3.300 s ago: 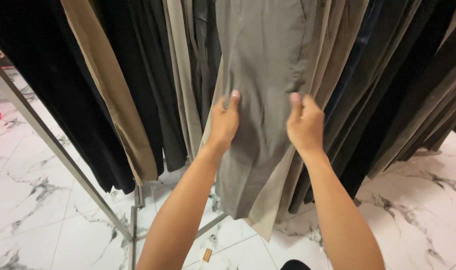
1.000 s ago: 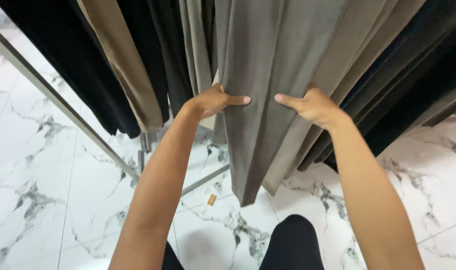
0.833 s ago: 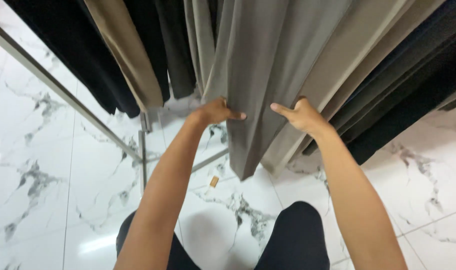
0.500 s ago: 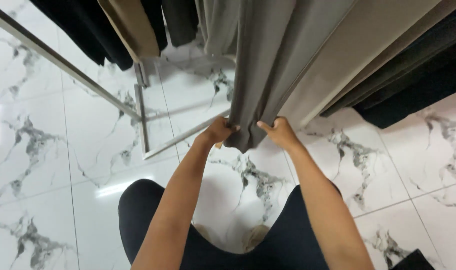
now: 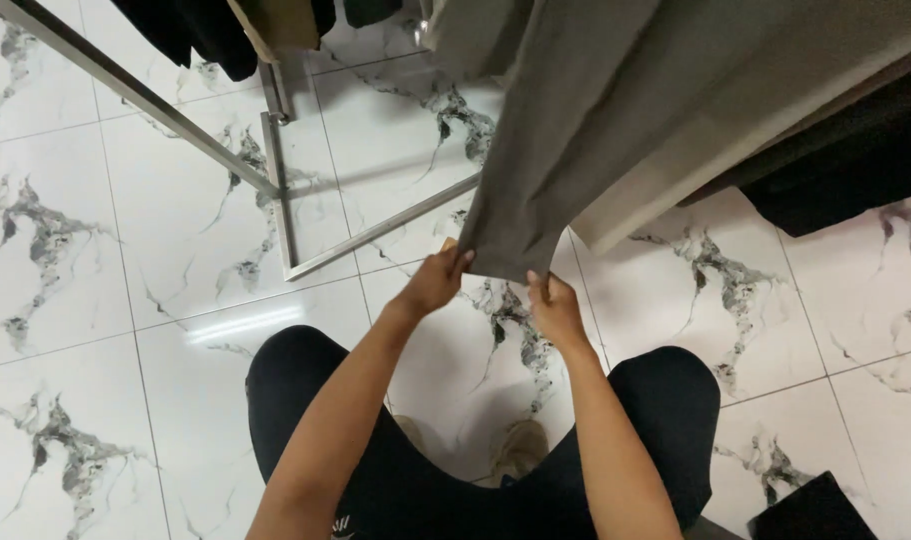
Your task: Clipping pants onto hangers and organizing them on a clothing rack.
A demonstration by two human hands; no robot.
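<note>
Left hand (image 5: 433,284) and right hand (image 5: 553,308) each pinch the bottom hem of hanging grey trousers (image 5: 615,120), fingers clenched on cloth, holding it taut above the marble floor (image 5: 125,300).

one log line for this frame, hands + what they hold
left hand: grips hem of grey trousers | right hand: grips same hem | trousers hang from above | metal rack frame on marble floor

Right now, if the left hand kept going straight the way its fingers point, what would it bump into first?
The left hand already pinches the hem of the grey trousers, so it would press further into that hanging cloth at once; the pale trousers seemingly hang behind.
</note>
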